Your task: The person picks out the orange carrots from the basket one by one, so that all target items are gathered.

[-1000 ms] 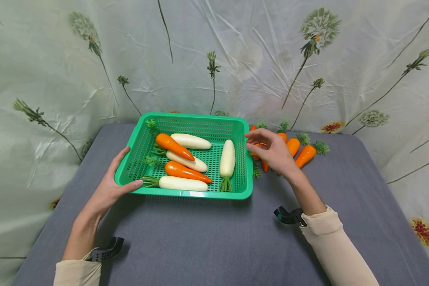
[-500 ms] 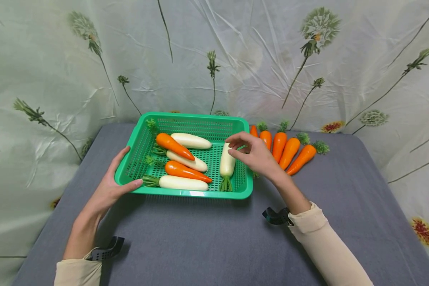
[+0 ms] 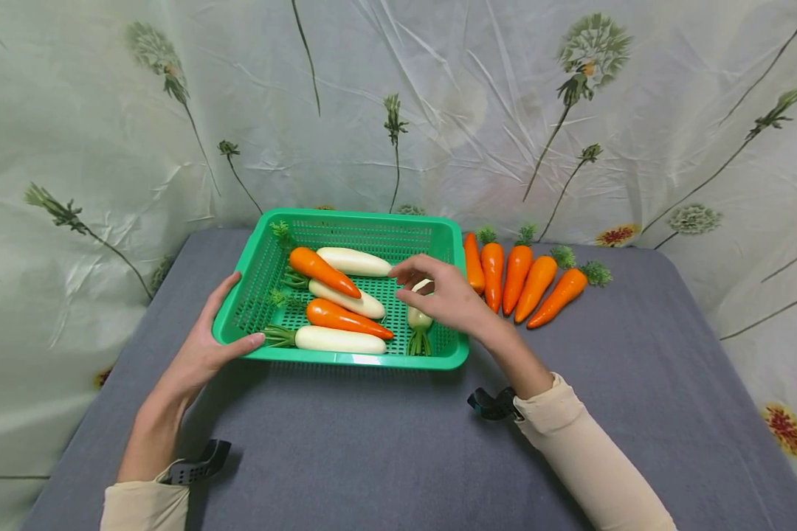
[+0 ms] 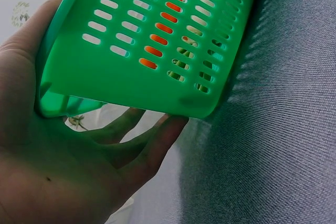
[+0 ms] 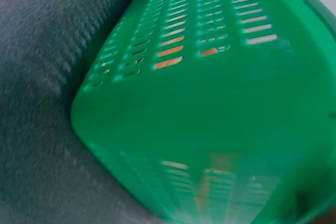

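A green plastic basket (image 3: 365, 361) holds several white radishes and two carrots. My left hand (image 3: 202, 343) grips the basket's left end, thumb over the front rim; the left wrist view shows its fingers (image 4: 157, 145) along the end wall. My right hand (image 3: 441, 296) hovers above the basket's right part, fingers loosely bent, with nothing seen between them. Beneath it lies a white radish (image 3: 419, 318), partly hidden by the hand. To its left are an upper carrot (image 3: 325, 272), a lower carrot (image 3: 345, 318) and a front radish (image 3: 341, 341). The right wrist view shows mainly the basket's wall (image 5: 210, 114).
Right of the basket, several more carrots (image 3: 538, 287) lie side by side, leafy tops toward the back. Everything stands on a table with a grey cloth (image 3: 345, 450). A pale floral curtain (image 3: 471, 133) hangs behind it.
My right hand has moved left, from beside the carrots at the basket's right edge to above the radish inside. The left hand, basket and its contents have stayed in place.
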